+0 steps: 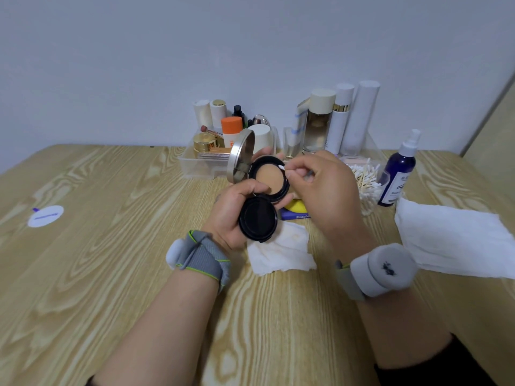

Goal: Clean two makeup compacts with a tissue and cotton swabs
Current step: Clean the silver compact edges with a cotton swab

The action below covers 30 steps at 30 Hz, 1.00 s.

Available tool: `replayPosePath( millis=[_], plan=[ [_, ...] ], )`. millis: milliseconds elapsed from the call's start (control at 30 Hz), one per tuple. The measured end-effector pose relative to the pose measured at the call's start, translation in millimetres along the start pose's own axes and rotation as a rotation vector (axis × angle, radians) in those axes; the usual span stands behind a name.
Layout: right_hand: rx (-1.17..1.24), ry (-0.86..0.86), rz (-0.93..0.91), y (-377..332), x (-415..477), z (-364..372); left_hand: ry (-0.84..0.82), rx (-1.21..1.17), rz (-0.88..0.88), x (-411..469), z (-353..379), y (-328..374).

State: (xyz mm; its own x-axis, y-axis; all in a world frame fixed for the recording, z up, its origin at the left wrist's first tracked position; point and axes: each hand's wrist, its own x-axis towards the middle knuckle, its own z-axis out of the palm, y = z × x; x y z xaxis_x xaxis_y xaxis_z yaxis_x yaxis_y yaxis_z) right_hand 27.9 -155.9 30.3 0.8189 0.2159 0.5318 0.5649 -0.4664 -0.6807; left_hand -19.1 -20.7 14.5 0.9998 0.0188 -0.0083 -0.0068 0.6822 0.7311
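Seen from the head camera, our left hand holds the open compact above the wooden table, with fingers curled round its black base. Our right hand pinches one cotton swab — its white tip touches the far right edge of the rim, beside the tan pad. The silver lid stands up on the far side of the grip. A black inner lid hangs down on the near side, against our palm.

We think the compact is light, hard and smooth, so it could slip. Both lids swing on hinges, so it is best to hold the round base by its sides. The tan pad looks soft — press gently there. The swab is thin and may bend.

We count one compact and cannot find the second for sure. There is one swab in hand, and too many to count in the clear jar right of the grip. There are two tissues: a small stained tissue just under the grip and a big clean tissue far to the right. One blue spray bottle stands past the jar.
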Motion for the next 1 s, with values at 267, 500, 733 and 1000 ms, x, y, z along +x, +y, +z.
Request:
replayPosePath(
  millis=[267,500,733,1000],
  plan=[
    [-0.08,-0.083,0.015,4.4,1.7,-1.7,-0.053,-0.04,0.044,2.6,-4.8,0.5],
    [-0.103,-0.067,-0.021,5.6,3.1,-2.3,-0.047,-0.038,-0.018,3.8,-6.2,-1.0],
    [-0.13,-0.156,-0.034,4.3,2.8,-3.5,-0.038,-0.036,0.048,3.2,-7.3,3.0],
    [-0.142,-0.149,-0.05,4.5,2.5,-3.3,0.0,-0.035,0.052,3.0,-6.5,4.9]
  ],
)
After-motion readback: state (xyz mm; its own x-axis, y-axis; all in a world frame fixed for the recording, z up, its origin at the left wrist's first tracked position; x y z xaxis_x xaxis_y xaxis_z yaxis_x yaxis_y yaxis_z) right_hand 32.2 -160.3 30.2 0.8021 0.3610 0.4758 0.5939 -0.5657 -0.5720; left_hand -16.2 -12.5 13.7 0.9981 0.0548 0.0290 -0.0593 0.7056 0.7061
